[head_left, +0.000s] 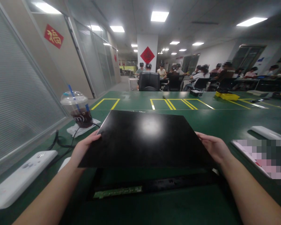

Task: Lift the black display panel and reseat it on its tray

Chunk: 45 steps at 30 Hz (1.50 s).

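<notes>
A black glossy flat panel (140,147), which looks like a display screen, is held level above the table by its two sides. Closed on its left edge is my left hand (85,145), the thumb by the rim. My right hand (213,147) grips the opposite edge, with some fingers hidden beneath. Under the panel's near side lies a dark frame-like part (178,182), and a narrow green circuit board (118,192) shows along it. The panel hides much of what is below.
Left of the panel, a lidded drink cup (78,109) with a blue straw stands on a tissue by black cables (58,142). White oblong objects (23,178) lie at both sides. A yellow tray (227,96) sits on the green table (224,125); several people sit beyond.
</notes>
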Motion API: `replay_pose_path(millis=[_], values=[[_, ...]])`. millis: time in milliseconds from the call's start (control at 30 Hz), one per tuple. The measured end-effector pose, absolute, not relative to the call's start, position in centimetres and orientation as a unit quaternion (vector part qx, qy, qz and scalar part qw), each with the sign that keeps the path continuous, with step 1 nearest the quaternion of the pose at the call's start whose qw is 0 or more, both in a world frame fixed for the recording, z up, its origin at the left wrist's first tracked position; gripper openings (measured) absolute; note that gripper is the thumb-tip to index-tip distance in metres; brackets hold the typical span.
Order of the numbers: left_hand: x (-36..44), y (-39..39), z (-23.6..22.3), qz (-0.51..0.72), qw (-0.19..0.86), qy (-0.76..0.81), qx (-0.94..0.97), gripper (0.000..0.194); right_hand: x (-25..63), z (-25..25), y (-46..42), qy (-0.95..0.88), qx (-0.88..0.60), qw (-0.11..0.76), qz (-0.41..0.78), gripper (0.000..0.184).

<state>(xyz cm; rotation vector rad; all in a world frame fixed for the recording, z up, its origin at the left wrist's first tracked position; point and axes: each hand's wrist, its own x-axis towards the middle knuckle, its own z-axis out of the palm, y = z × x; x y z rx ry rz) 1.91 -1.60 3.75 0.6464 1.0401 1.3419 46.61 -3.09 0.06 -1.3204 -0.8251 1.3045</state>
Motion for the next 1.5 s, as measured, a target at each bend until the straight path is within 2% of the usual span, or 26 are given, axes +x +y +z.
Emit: replay_pose_path(millis=[267, 500, 633, 767, 967, 1233, 1500], values=[[1.0, -0.9, 3.1, 0.590, 0.591, 0.469, 0.288, 0.056, 46.1, -0.5, -2.7, -0.299, -0.554, 0.519, 0.578, 0.033], [-0.1, -0.3, 2.4, 0.598, 0.561, 0.492, 0.292, 0.050, 46.4, -0.8, -2.3, -0.336, -0.616, 0.506, 0.501, 0.051], [-0.9, -0.3, 1.9, 0.582, 0.560, 0.503, 0.307, 0.047, 46.1, -0.8, -2.4, -0.347, -0.646, 0.504, 0.456, 0.051], [-0.9, -0.7, 2.4, 0.578, 0.552, 0.510, 0.316, 0.041, 45.6, -0.5, -2.5, -0.355, -0.657, 0.499, 0.439, 0.052], [-0.5, -0.2, 2.8, 0.564, 0.488, 0.585, 0.318, 0.019, 45.2, -0.5, -2.5, -0.360, -0.667, 0.487, 0.434, 0.050], [-0.4, 0.2, 1.1, 0.544, 0.476, 0.579, 0.378, 0.037, 44.9, -0.2, -2.5, -0.351, -0.689, 0.486, 0.407, 0.040], [0.5, -0.3, 1.5, 0.551, 0.463, 0.583, 0.378, 0.029, 45.1, -0.3, -2.5, -0.356, -0.698, 0.481, 0.394, 0.041]])
